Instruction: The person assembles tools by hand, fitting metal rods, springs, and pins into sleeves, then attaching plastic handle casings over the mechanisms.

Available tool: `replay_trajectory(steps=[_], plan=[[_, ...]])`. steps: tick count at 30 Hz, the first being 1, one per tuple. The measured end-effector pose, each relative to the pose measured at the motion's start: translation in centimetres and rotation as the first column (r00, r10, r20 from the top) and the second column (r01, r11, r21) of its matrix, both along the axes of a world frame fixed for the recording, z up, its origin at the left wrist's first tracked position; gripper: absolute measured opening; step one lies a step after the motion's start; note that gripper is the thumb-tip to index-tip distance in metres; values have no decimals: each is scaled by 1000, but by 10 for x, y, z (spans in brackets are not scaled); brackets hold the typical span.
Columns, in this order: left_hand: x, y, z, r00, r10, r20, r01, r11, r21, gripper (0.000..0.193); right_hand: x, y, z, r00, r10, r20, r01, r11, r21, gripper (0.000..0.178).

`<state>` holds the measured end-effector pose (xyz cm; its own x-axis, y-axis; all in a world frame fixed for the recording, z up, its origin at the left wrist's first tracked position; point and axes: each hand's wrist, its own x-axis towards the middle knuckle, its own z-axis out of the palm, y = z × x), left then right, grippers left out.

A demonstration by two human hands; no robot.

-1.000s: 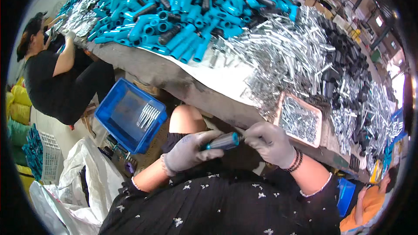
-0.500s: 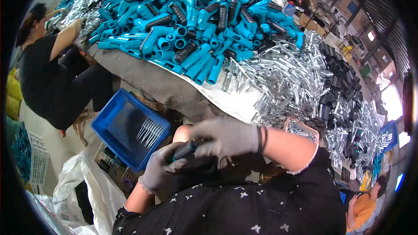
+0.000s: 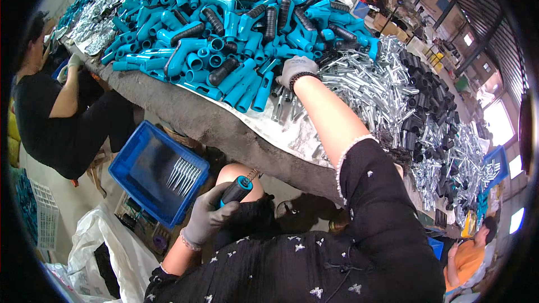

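My left hand point(image 3: 209, 216), in a grey glove, is closed around a black and teal handle point(image 3: 236, 191) above my lap. A thin coil spring point(image 3: 252, 176) sticks out of the handle's teal open end. My right hand point(image 3: 298, 70), gloved as well, reaches out onto the table, at the border between the teal plastic handles point(image 3: 247, 78) and the shiny metal tubes point(image 3: 365, 87). Its fingers point down at a few metal tubes point(image 3: 281, 105) and are partly hidden, so their grip does not show.
Below the padded table edge point(image 3: 185, 113) stands a blue bin point(image 3: 147, 177) with several metal rods. Black sleeves point(image 3: 429, 87) lie heaped at the right. A white sack point(image 3: 92, 233) is at lower left. One person point(image 3: 62, 106) sits left, another point(image 3: 470, 258) at lower right.
My right hand has left the handle and stretched forward to the table. The handle stays in my left hand, its spring now showing. The person at left has lowered an arm.
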<state>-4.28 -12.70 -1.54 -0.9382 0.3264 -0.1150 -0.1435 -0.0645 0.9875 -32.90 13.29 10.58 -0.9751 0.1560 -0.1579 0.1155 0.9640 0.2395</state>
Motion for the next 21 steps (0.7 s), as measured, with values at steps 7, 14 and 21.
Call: replay_trajectory(steps=[7, 14, 21], plan=[[11, 11, 15, 999, -26, -30, 24, 999, -41, 45, 53, 37, 52, 977, 103, -186, -90, 993, 75, 56], [19, 46, 18, 980, -166, -110, 159, 985, -74, 43, 255, 86, 45, 753, 186, -631, -635, 454, -625, 27], [24, 109, 27, 784, -471, -405, 356, 875, -329, 50, 366, 99, 7, 920, -273, -281, -312, -79, -947, 42]])
